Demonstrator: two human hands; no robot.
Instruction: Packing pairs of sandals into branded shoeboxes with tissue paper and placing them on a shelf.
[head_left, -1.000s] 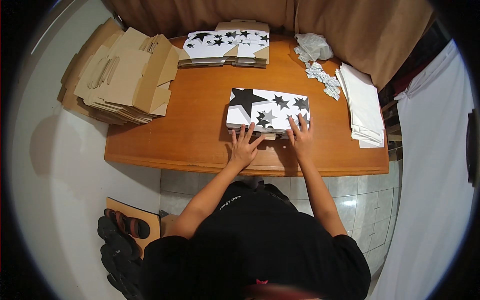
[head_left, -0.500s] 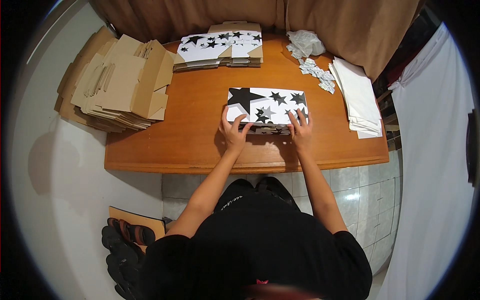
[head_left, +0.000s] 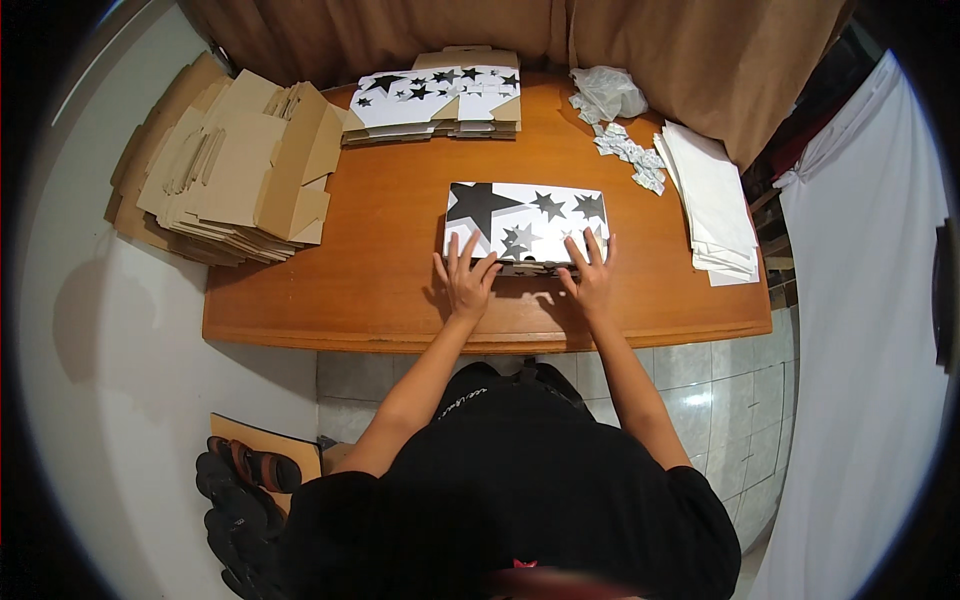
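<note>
A white cardboard box printed with black and grey stars sits on the wooden table in front of me, its lid lying over the top. On the lid's near left part rest the fingers of my left hand, spread apart, the thumb by the front edge. Toward the near right corner, my right hand lies likewise, fingers apart and touching the lid. Neither hand grips anything. Part of the box's front side is hidden behind my hands.
On the wooden table, flat brown cardboard pieces are piled at the left. Folded star-printed cardboard lies at the back. A clear plastic bag, small packets and white sheets are at the right.
My hands have loosened from the box's near corners, and their fingers now lie spread on the lid. The lid's front edge looks lower, covering more of the front side.
</note>
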